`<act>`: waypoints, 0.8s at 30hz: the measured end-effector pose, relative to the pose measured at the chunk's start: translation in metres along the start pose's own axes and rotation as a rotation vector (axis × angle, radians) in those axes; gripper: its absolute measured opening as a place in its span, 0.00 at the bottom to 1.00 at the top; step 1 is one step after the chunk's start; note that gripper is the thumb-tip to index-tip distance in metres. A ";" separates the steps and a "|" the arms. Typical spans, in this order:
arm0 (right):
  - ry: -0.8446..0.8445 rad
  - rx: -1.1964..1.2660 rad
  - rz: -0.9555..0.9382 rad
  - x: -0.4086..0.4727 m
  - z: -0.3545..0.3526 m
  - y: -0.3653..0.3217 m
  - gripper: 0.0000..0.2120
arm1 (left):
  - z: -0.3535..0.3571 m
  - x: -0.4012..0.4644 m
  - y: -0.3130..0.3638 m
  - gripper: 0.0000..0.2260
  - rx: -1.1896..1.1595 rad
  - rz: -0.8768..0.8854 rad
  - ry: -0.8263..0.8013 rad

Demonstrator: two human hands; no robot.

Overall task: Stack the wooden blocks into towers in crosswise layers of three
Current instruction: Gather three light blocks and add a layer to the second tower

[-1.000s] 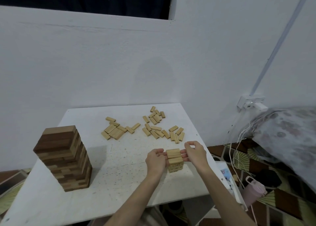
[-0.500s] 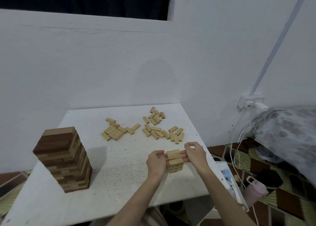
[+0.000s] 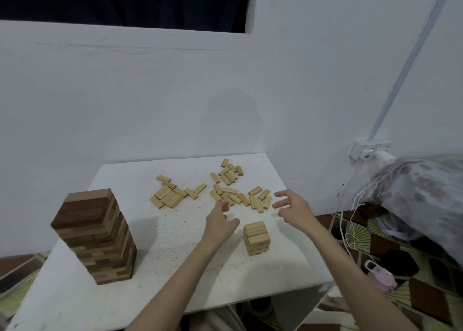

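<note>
Head | small tower (image 3: 256, 238) between hands, untouched | left hand (image 3: 220, 224), right hand (image 3: 294, 206) released

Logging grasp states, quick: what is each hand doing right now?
Left hand: open, holding nothing, beside the small light wooden block tower.
Right hand: open, fingers spread, holding nothing, near the loose light wooden blocks.

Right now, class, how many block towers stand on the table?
2: a tall dark tower at the table's left, and a short pale tower near its right front.
</note>
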State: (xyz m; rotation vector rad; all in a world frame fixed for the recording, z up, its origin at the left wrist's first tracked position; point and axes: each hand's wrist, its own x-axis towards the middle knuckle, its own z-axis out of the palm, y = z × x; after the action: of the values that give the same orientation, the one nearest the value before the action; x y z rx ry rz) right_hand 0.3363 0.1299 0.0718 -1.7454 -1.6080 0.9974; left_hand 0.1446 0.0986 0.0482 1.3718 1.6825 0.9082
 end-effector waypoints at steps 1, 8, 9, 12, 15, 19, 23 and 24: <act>-0.095 -0.108 -0.061 0.002 -0.006 -0.002 0.24 | -0.006 0.004 0.002 0.29 0.112 0.053 -0.082; -0.443 -0.697 -0.180 0.010 0.007 -0.004 0.54 | 0.014 0.011 0.004 0.53 0.595 0.117 -0.389; -0.443 -0.736 -0.188 0.011 0.011 -0.002 0.55 | 0.019 0.011 0.002 0.52 0.621 0.124 -0.394; -0.437 -0.797 -0.216 0.013 0.020 0.006 0.57 | 0.029 0.010 0.000 0.51 0.647 0.136 -0.392; -0.432 -0.809 -0.223 0.013 0.027 0.010 0.58 | 0.035 0.010 0.000 0.51 0.673 0.161 -0.376; -0.410 -0.810 -0.216 0.013 0.032 0.014 0.59 | 0.037 0.010 0.000 0.51 0.677 0.164 -0.368; -0.389 -0.821 -0.225 0.014 0.035 0.014 0.57 | 0.035 0.009 0.004 0.49 0.650 0.151 -0.366; -0.385 -0.819 -0.232 0.014 0.035 0.014 0.57 | 0.035 0.008 0.006 0.48 0.642 0.155 -0.363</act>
State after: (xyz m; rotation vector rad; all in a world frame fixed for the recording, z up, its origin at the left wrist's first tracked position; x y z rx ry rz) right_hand 0.3161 0.1395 0.0383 -1.8357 -2.6674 0.6112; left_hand 0.1775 0.1097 0.0366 1.9698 1.6547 0.1558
